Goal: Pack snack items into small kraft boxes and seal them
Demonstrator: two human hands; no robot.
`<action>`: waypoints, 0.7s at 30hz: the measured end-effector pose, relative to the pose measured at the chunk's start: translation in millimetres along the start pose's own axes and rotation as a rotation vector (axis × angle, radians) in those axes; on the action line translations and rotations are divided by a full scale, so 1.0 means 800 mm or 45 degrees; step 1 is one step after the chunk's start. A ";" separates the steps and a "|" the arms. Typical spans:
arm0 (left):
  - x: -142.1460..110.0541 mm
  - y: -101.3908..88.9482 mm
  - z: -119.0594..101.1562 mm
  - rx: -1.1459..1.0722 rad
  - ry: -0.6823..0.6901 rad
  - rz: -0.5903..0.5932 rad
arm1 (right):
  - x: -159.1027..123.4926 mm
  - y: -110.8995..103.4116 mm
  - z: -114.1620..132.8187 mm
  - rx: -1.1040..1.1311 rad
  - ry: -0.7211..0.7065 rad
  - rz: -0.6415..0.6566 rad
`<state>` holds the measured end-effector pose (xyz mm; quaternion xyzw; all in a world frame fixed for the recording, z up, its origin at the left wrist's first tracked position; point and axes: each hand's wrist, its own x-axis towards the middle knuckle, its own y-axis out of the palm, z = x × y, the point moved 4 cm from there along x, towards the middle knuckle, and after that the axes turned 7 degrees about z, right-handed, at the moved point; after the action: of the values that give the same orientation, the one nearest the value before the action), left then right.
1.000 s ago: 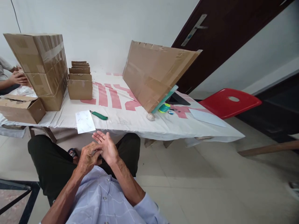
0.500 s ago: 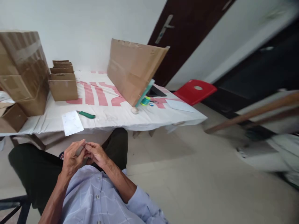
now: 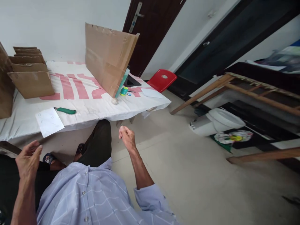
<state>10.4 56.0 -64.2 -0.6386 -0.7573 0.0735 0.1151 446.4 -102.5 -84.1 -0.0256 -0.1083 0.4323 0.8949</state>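
My left hand (image 3: 29, 157) is raised above my left thigh, thumb and fingertips curled close together; whatever is between them is too small to make out. Off to the right, over the floor beyond my knee, my right hand (image 3: 127, 136) is closed with bent fingers, and its contents are hidden. The two hands are wide apart. Nearest my left hand, a white paper sheet (image 3: 49, 122) with faint marks overhangs the table's front edge. Beside it lies a green-handled cutter (image 3: 65, 110). A green and yellow thread spool (image 3: 124, 91) stands further right on the cloth.
A cardboard panel (image 3: 107, 56) stands upright on the white-clothed table (image 3: 93, 107). Several cardboard boxes (image 3: 35, 84) are at the left. A red chair (image 3: 162, 79) is past the table's end. A white bucket (image 3: 217, 122) lies near a wooden-legged table (image 3: 203, 92) at the right.
My hands were together at the fingertips in front of me. They have parted, the left going left and the right going right. The view has swung to the right.
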 end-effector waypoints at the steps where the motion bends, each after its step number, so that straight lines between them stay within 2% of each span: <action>1: 0.003 -0.002 0.000 -0.017 -0.041 -0.024 | -0.001 -0.015 -0.006 -0.029 0.026 -0.060; 5: 0.013 -0.003 -0.001 -0.086 -0.132 -0.063 | -0.011 -0.051 -0.029 -0.091 0.081 -0.241; 8: 0.020 -0.002 0.004 -0.071 -0.153 -0.061 | -0.018 -0.067 -0.043 -0.183 0.031 -0.282; 12: 0.024 -0.004 0.011 -0.048 -0.162 -0.069 | -0.023 -0.090 -0.063 -0.200 0.050 -0.376; 21: 0.020 -0.001 0.011 -0.080 -0.157 -0.062 | -0.028 -0.120 -0.081 -0.187 0.086 -0.445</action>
<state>4.5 72.0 -71.3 -0.6175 -0.7803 0.0859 0.0500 520.3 -177.0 -137.7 -0.0861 -0.1122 0.2600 0.9552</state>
